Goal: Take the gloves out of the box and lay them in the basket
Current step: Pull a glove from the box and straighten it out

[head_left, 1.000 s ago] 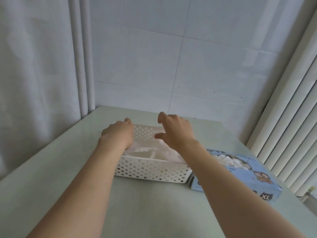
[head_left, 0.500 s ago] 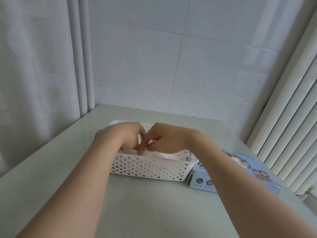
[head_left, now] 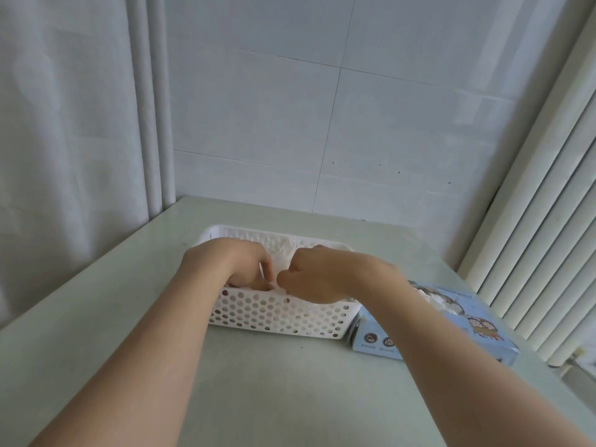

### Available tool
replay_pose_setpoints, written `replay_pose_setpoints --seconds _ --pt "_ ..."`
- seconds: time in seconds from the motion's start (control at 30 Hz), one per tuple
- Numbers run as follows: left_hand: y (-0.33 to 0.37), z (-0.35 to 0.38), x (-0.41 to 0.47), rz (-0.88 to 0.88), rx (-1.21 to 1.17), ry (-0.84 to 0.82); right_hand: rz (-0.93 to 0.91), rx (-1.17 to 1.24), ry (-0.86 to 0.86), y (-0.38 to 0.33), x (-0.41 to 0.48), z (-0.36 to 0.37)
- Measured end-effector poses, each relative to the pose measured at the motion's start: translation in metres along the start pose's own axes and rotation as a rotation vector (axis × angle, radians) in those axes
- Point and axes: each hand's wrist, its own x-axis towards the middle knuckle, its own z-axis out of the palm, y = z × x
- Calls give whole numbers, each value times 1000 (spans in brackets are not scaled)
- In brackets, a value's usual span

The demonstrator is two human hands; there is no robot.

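Both hands down in the white basket [head_left: 280,319] on the table [head_left: 290,398].
The right hand [head_left: 317,275] is curled into a fist, pinching the thin white gloves [head_left: 283,253] near the front wall. The left hand [head_left: 230,266] curls its fingers down beside it (whether it grips anything, I cannot tell). The blue box [head_left: 451,330] lies just right of the basket.

The basket [head_left: 280,317] is white, its walls patterned all over with rows of round holes. The gloves [head_left: 283,253] in it are milky white. The box [head_left: 490,330] is pale blue, with cartoon figures in dark and reddish tones on top and two dark round badges on its end. The counter [head_left: 290,382] is pale green. The wall [head_left: 258,108] is white tile with thin grey joints and a few dark specks. The curtain [head_left: 64,124] is white and the blinds [head_left: 532,253] are cream.
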Motion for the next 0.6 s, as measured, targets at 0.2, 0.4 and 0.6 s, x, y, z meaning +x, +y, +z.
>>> replay_pose_setpoints --seconds 0.2,0.4,0.6 --pt "-6 8 20 -19 65 -69 -14 119 74 8 1 -4" --pt "12 6 0 2 84 -114 -45 96 341 30 18 11" --pt "16 8 5 2 69 -178 5 -60 118 35 27 14"
